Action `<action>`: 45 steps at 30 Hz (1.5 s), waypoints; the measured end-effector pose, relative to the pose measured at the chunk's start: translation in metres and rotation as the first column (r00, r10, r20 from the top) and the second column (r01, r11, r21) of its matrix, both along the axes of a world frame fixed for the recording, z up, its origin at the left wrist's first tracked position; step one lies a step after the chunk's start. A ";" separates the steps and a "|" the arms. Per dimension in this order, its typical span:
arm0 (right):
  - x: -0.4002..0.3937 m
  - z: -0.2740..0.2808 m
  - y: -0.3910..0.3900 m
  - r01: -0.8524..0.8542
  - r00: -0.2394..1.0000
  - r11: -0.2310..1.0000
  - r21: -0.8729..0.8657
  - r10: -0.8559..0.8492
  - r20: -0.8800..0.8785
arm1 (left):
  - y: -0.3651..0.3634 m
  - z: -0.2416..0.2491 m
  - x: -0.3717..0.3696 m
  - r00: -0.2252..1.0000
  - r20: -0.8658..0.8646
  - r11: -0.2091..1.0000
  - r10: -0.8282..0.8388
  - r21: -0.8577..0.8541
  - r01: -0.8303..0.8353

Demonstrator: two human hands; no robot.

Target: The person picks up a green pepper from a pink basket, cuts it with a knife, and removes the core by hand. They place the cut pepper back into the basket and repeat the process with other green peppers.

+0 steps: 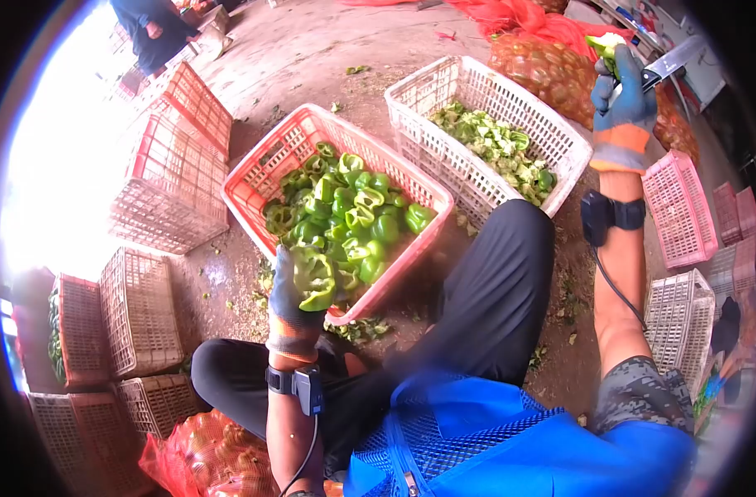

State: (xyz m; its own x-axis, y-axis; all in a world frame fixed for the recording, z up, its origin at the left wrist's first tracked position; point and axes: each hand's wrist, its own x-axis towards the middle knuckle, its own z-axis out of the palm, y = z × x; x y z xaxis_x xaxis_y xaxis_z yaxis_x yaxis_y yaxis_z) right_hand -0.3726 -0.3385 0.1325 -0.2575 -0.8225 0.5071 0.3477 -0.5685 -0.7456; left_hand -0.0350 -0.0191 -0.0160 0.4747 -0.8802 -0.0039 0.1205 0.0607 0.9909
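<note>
My left hand (288, 302), in a blue and orange glove, is closed on a hollowed green pepper (313, 280) at the near left rim of the pink crate (380, 157). That crate holds many green peppers (342, 207), several of them cut open. At the upper right, my right hand (624, 95), gloved too, grips a knife (674, 61) whose blade points up and to the right. A piece of green pepper with a pale core (606, 43) is at the fingertips of the same hand. Pepper cores and scraps (486, 141) lie in the white crate (428, 166) behind my raised knee.
Stacked crates (167, 178) stand on the left, with more crates (678, 207) at the right. Red net sacks (544, 74) of onions lie behind the white crate, another (212, 455) at the lower left. A person (146, 33) is at the top left. Scraps litter the floor.
</note>
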 end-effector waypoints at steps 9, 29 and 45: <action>0.037 -0.103 -0.080 0.012 0.798 0.814 0.581 0.343 -0.496 | 0.003 -0.006 0.014 0.617 0.787 0.994 -0.003 0.072 -0.087; 0.201 -0.125 0.151 -0.664 0.005 0.574 0.480 0.645 -0.764 | -0.010 0.001 -0.012 0.948 -0.194 0.966 -0.252 0.015 0.260; 0.261 -0.061 0.113 -0.576 0.008 0.276 0.770 0.943 -0.333 | -0.032 0.063 0.036 0.983 0.077 0.954 -0.168 0.265 0.142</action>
